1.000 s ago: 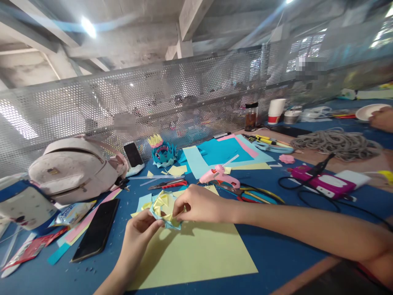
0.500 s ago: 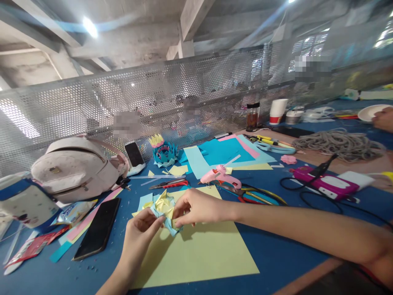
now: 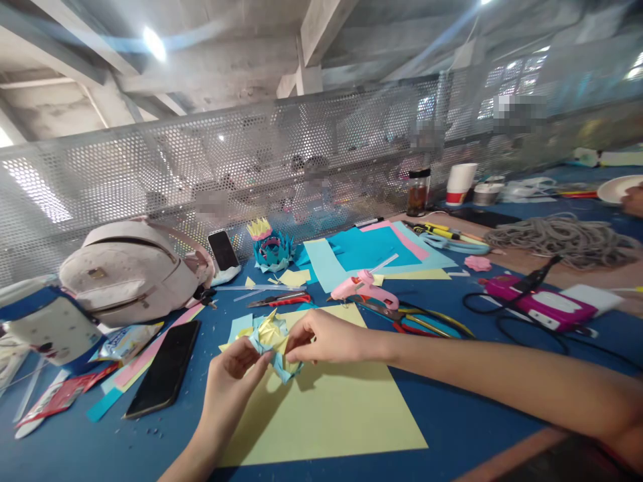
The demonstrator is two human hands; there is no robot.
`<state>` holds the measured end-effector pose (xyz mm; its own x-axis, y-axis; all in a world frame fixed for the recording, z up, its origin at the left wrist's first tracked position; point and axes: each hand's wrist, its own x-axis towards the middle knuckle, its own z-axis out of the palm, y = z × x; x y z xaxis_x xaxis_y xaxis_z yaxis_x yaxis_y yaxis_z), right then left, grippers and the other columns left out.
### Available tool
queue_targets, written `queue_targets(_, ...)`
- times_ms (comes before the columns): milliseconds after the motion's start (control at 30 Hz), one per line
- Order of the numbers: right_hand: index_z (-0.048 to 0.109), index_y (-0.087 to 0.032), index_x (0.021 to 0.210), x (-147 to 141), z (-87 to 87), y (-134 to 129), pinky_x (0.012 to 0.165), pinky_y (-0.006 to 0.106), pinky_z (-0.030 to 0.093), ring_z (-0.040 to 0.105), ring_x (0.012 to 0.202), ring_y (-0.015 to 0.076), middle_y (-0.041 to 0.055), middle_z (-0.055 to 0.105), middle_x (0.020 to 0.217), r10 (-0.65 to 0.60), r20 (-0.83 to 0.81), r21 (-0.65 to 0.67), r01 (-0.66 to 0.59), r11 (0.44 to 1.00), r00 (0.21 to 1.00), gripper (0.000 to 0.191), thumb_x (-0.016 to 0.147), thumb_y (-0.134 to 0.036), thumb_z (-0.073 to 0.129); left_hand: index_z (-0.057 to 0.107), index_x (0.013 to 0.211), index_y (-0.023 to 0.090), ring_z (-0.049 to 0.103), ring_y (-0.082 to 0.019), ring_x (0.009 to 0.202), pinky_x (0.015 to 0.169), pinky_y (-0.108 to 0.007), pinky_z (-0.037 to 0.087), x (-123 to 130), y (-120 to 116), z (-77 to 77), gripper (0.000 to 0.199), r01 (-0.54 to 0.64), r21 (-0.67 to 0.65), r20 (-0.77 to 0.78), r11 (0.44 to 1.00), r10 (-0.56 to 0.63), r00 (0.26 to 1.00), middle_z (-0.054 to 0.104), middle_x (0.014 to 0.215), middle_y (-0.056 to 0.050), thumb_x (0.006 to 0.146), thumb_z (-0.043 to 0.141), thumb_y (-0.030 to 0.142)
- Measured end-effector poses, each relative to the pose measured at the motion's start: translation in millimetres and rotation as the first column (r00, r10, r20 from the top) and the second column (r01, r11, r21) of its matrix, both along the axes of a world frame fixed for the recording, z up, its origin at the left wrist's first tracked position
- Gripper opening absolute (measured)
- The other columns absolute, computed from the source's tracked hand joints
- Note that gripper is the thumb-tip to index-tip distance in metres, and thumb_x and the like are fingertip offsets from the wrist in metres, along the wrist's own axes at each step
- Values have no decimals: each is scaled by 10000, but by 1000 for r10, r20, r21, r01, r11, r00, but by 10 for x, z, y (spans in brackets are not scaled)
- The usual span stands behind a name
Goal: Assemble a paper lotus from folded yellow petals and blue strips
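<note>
A folded paper piece [image 3: 272,338], yellow in the middle with light blue points around it, is held above a large yellow sheet [image 3: 331,415]. My left hand [image 3: 236,371] pinches its left lower edge between thumb and fingers. On its right side my right hand [image 3: 319,338] has its fingertips closed on the paper; part of the piece is hidden behind them. Under and left of the piece lies a small light blue sheet [image 3: 241,326]. Just beyond the hands rests a pink glue gun [image 3: 364,289], with red-handled pliers [image 3: 280,299] to its left.
A dark phone [image 3: 163,368], a pale backpack [image 3: 128,271] and a mug [image 3: 55,328] stand at left. Blue paper crowns [image 3: 274,251] and coloured sheets [image 3: 369,248] are at the back. At right are scissors [image 3: 416,321], a magenta device [image 3: 540,302] and grey cord [image 3: 562,239].
The view has shifted slightly, so things appear a little further right. Both hands keep hold of the folded paper, which looks slightly turned.
</note>
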<state>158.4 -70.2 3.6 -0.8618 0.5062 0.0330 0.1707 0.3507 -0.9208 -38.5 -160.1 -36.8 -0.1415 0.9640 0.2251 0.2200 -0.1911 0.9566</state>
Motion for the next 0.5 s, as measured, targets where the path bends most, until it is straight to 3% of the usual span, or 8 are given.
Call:
queue_targets(200, 732, -117, 804, -7, 14, -18, 585, 181, 390, 554, 654, 97, 4, 663, 725, 2, -28, 78, 0, 997, 1000, 109, 790, -187, 649, 654, 728, 166, 647, -186, 725, 681, -240, 522, -7, 11, -1, 222, 31, 2, -5, 1000, -31, 999, 672, 706, -30, 751, 754, 364)
queue_targets(333, 742, -135, 864, 5, 56, -33, 606, 198, 390, 558, 692, 111, 18, 682, 792, 9, -22, 95, -7, 995, 1000, 153, 820, -253, 654, 689, 771, 163, 638, -175, 693, 643, -226, 502, 30, 6, 68, 246, 7, -56, 65, 998, -4, 998, 709, 747, -43, 714, 783, 383)
queue_targets(500, 746, -151, 944, 8, 27, -27, 562, 205, 386, 537, 667, 117, 25, 693, 841, -15, -24, 105, 18, 994, 1000, 358, 661, -359, 817, 697, 731, 154, 587, -150, 631, 612, -214, 468, 56, -1, 126, 287, -66, -68, 150, 995, 76, 986, 667, 659, -20, 679, 805, 414)
